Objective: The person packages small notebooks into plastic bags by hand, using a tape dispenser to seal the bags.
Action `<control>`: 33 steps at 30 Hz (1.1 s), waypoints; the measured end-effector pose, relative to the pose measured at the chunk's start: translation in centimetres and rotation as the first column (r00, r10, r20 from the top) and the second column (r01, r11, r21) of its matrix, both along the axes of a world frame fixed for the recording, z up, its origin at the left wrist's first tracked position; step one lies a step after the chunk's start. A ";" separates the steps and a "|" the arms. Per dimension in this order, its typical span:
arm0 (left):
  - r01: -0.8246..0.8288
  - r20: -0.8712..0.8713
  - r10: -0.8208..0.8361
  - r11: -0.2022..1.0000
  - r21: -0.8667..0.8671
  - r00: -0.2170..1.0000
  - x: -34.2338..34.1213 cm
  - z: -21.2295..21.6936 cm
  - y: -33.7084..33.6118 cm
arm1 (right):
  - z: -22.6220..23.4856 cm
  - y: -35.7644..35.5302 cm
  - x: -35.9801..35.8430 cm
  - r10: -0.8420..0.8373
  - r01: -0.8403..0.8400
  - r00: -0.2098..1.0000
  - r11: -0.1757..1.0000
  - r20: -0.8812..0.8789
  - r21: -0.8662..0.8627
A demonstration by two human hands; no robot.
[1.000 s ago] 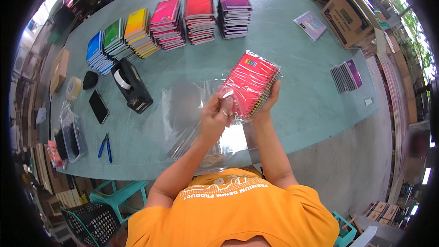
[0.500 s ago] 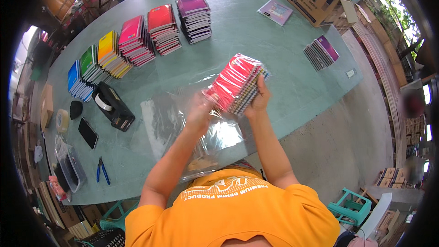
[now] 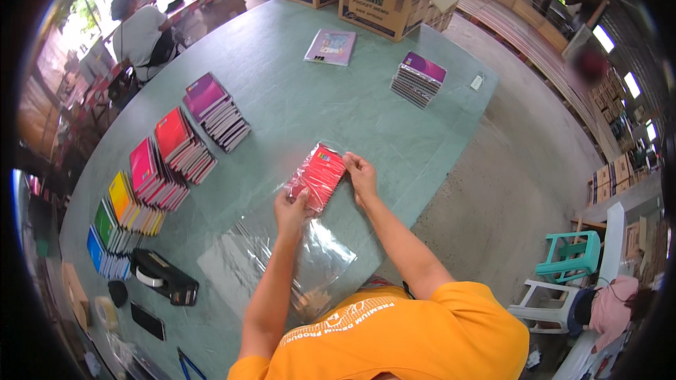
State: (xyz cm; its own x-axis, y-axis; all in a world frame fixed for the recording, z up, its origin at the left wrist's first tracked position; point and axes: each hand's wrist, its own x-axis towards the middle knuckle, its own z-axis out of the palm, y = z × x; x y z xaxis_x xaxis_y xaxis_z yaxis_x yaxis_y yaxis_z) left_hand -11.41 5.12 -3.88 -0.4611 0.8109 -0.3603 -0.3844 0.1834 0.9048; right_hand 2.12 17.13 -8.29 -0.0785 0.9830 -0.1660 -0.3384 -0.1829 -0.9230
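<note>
Green tabletop (image 3: pixel 296 105) lay beneath; I saw my left hand (image 3: pixel 291 212) and right hand (image 3: pixel 363 175) pinching the red bagged notebook pack (image 3: pixel 317 176) between their fingertips, apparently steadying it, clear bags (image 3: pixel 282 260) just behind the left fingers.

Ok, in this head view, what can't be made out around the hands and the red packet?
- Red packet: its underside and lower end, hidden by the left hand.
- Right hand: palm side, turned away.
- Clear plastic bags: their count, lost in glare.
- Blue pliers: cut off by the lower edge.
</note>
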 end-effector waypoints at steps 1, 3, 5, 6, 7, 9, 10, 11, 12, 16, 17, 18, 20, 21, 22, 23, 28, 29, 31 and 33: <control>-0.006 0.045 0.002 0.997 0.078 0.999 0.1 0.2 0.2 | 0.1 -0.2 0.2 -0.011 0.012 0.999 0.999 -0.045 0.034; -0.012 0.140 0.002 0.997 0.073 0.990 -0.7 0.0 0.4 | 0.2 0.3 0.0 -0.003 0.002 0.998 1.000 0.057 0.021; -0.008 0.204 -0.011 0.996 0.092 0.979 -1.2 -0.4 0.2 | 0.2 0.5 -0.9 -0.053 0.052 0.992 0.999 0.115 0.011; 0.003 0.216 -0.029 0.993 0.118 0.976 -1.1 -0.2 0.2 | 0.0 0.9 -1.7 -0.112 0.111 0.987 0.994 0.119 0.011; 0.010 0.229 -0.042 0.990 0.139 0.973 -0.8 -0.1 0.2 | -0.5 1.3 -2.5 -0.166 0.167 0.978 0.986 0.125 0.007; 0.103 0.135 -0.110 0.993 0.061 0.985 -0.7 0.2 0.6 | -1.4 2.8 -2.5 -0.277 0.258 0.913 0.961 0.301 0.102; 0.134 0.094 -0.133 0.991 -0.004 0.987 -1.4 0.1 0.1 | -1.5 3.5 -2.2 -0.250 0.236 0.896 0.968 0.367 0.084; 0.127 0.195 -0.126 0.992 0.009 0.973 -2.3 -0.5 -0.3 | -1.8 3.5 -1.8 -0.221 0.216 0.870 0.974 0.441 0.063; 0.106 0.286 -0.112 0.994 0.035 0.952 -3.7 -1.1 -0.8 | -1.0 2.9 -2.5 -0.221 0.214 0.921 0.975 0.322 0.058; 0.094 0.278 -0.101 0.995 0.039 0.955 -4.7 1.2 -3.6 | -0.9 3.7 -2.6 -0.297 0.282 0.945 0.952 0.133 0.120; 0.069 0.223 -0.067 0.998 0.000 0.972 -4.8 1.1 -4.5 | -1.1 4.1 -2.4 -0.252 0.240 0.960 0.965 0.119 0.109; 0.032 0.167 -0.033 0.999 0.008 0.985 -5.5 0.9 -5.6 | -1.1 4.1 -2.5 -0.258 0.243 0.954 0.964 0.152 0.106; -0.031 0.042 0.029 0.999 0.040 0.999 -8.7 0.3 -7.5 | -1.0 5.3 -2.8 -0.278 0.259 0.938 0.959 0.206 0.115; 0.040 -0.026 -0.039 0.999 0.028 0.999 -11.4 1.2 -8.6 | -1.2 6.5 -2.2 -0.252 0.231 0.941 0.966 0.226 0.115; 0.107 -0.097 -0.106 0.994 0.010 0.990 -14.2 2.6 -9.6 | -1.5 7.7 -1.4 -0.224 0.202 0.944 0.973 0.242 0.113; 0.134 -0.413 -0.225 0.962 -0.239 0.883 -16.6 4.1 -10.2 | -1.5 8.5 -0.8 -0.272 0.165 0.861 0.948 0.429 0.271; -0.309 -0.994 -0.060 0.951 -0.028 -0.093 -19.8 8.5 -5.8 | 6.4 5.3 -3.7 -0.451 -0.127 0.683 0.702 0.575 0.701; -0.229 -0.986 0.034 0.971 0.071 -0.162 -19.4 9.8 -3.1 | 7.7 3.9 -4.2 -0.390 -0.208 0.703 0.686 0.594 0.697; -0.087 -0.942 0.163 0.977 0.196 -0.293 -19.4 11.0 2.8 | 8.1 1.6 -5.0 -0.314 -0.328 0.724 0.626 0.614 0.707; -0.058 -0.880 0.179 0.972 0.227 -0.439 -19.8 11.0 8.1 | 7.3 -0.1 -5.0 -0.277 -0.408 0.733 0.551 0.621 0.728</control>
State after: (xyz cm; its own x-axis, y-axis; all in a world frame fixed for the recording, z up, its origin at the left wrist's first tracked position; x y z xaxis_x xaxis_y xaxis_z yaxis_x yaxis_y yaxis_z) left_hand -31.26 13.19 7.15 -0.1677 0.6514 0.7400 0.9693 0.2460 0.0031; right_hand -2.84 16.98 -0.95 -0.3685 0.6939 0.6187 0.3285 0.7198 -0.6116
